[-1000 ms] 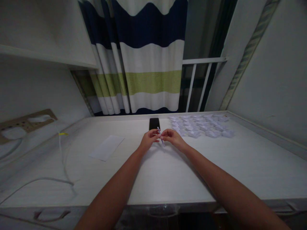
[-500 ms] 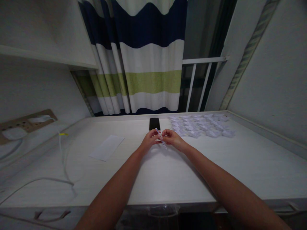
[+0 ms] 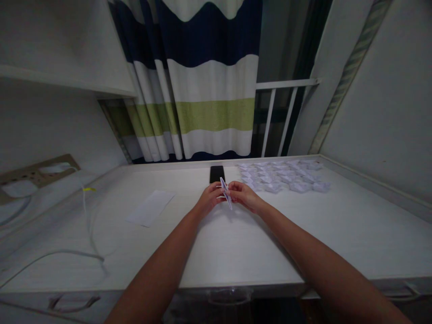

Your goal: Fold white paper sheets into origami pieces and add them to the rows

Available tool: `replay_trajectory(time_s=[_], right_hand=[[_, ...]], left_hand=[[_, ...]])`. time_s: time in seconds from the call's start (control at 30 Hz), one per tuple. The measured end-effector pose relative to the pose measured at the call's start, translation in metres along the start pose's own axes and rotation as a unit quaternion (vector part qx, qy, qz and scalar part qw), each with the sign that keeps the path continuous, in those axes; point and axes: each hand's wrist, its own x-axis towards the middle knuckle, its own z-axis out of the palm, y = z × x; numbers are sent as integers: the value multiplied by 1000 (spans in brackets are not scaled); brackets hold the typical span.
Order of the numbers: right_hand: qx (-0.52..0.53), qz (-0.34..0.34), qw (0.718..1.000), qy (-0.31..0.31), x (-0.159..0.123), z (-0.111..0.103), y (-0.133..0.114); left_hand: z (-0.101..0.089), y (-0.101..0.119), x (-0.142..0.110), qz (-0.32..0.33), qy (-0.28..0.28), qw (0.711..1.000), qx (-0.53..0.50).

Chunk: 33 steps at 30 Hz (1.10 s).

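Observation:
Over the middle of a white desk (image 3: 236, 243), my left hand (image 3: 208, 200) and my right hand (image 3: 243, 195) meet, both pinched on a small folded piece of white paper (image 3: 225, 192) that stands edge-up between the fingertips. Just beyond the hands lies a black phone (image 3: 216, 173), flat on the desk. To the right of the phone, several small folded white paper pieces (image 3: 283, 176) are spread out in rows.
A flat white paper sheet (image 3: 150, 207) lies to the left. A white cable (image 3: 88, 225) with a yellow tag trails along the desk's left side, near a power strip (image 3: 37, 173). A striped curtain (image 3: 202, 81) and a white railing stand behind the desk.
The paper between my fingers has turned and shows more of its face, looking wider than the thin strip seen before. Both hands have stayed in the same spot.

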Motion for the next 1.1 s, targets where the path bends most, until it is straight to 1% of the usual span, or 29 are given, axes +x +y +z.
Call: replay_trajectory(time_s=[0.27,0.53,0.63,0.73,0.87,0.97,1.1], right_hand=[[12,4,1000,-1,1,-1,2],[47,3,999,-18,-1,-1,0],[68,6,997,-28,-1,-2,0],[77,7,997,-19,0,-4,1],[81,5,997,1,1,-5,3],[72,10,997,0,1,-6,3],[30,19,999,2,1,-5,3]], left_hand=[[3,2,-1,0,-21,1000,15],[4,2,-1,0,-16,1000,-6],[4,3,-2,0,-5,1000,-6],[4,2,-2,-1,0,1000,-5],[2,-1,-1,1,-12,1000,-3],[1,-1,0,1,-3,1000,3],[0,-1,0,4,18,1000,12]])
